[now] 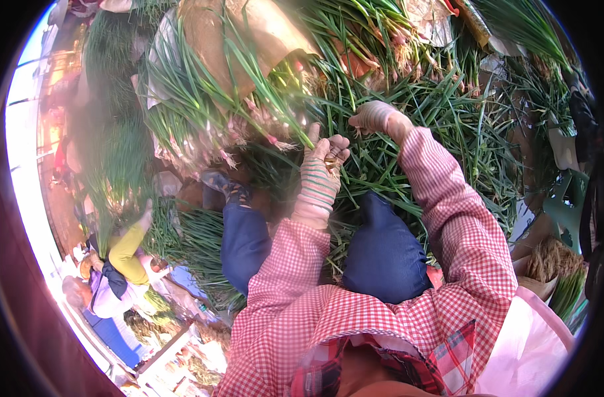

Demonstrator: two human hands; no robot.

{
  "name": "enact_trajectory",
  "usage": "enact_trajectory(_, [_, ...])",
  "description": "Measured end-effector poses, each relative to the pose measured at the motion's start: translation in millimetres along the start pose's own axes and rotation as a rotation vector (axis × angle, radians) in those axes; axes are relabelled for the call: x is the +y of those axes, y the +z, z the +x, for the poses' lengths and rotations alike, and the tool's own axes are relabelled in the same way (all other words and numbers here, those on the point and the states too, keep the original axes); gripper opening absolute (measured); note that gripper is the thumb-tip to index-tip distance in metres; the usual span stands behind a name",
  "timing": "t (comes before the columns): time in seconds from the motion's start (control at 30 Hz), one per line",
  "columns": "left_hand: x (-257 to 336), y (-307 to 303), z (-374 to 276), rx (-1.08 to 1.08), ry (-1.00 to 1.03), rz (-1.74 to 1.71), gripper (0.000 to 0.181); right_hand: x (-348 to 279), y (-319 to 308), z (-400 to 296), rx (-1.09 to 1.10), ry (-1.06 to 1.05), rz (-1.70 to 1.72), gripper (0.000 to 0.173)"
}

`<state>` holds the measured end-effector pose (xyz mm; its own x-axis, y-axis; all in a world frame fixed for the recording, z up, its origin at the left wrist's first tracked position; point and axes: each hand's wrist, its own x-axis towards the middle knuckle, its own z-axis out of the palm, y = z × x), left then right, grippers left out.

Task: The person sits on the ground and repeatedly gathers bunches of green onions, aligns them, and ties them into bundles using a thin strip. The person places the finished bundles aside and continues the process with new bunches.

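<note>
My left hand (326,154), in a striped, partly fingerless glove, grips a green onion stalk (294,124) between thumb and fingers. Its long leaves point up and away to the left. A small yellowish-brown piece (331,162) shows at the curled fingers. To the right, my right hand (378,116), also gloved, is over loose green leaves (426,144) with its fingers curled down. Whether it holds anything is hidden. Just left of my left hand lies a bunch of green onions (207,134) with pinkish bulbs and pale roots.
A brown sack (247,39) lies beyond the bunch. More onions with roots (401,39) are piled at the far side. My knees (386,253) are close below my hands. At left sits another person (108,288) among heaps of greens (118,159). A green plastic object (564,208) is at right.
</note>
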<state>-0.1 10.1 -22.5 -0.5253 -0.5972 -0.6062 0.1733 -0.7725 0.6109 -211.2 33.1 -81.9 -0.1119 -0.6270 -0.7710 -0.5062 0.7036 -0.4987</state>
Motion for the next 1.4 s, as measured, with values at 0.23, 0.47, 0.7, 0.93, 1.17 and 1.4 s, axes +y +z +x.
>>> enact_trajectory(0.23, [-51.3, 11.7, 31.6, -0.020, -0.029, 0.032, 0.069, -2.6, 112.1, -107.0, 0.761, -0.426, 0.123, 0.019])
enact_trajectory(0.47, [-15.5, 8.1, -21.7, -0.195, 0.003, -0.044, 0.070, 109.4, 52.5, -159.7, 0.719, 0.608, -0.043, 0.063])
enact_trajectory(0.7, [-36.8, 23.9, -28.2, -0.005, -0.058, 0.044, 0.059, -16.9, 61.0, -90.8, -0.157, -0.360, 1.187, 0.037])
enact_trajectory(0.93, [5.9, 23.5, -51.0, -0.046, -0.165, -0.043, 0.036, -3.6, 85.8, -50.6, 0.935, -0.389, 0.466, 0.019])
enact_trajectory(1.17, [23.3, 28.3, -74.3, -0.006, 0.060, 0.095, 0.052, -59.3, 63.6, -93.6, -0.099, -0.741, 0.974, 0.065])
enact_trajectory(1.4, [-36.8, -15.2, -9.1, -0.110, 0.152, -0.241, 0.049, -27.2, 117.2, -21.1, -0.190, -0.571, 1.451, 0.024])
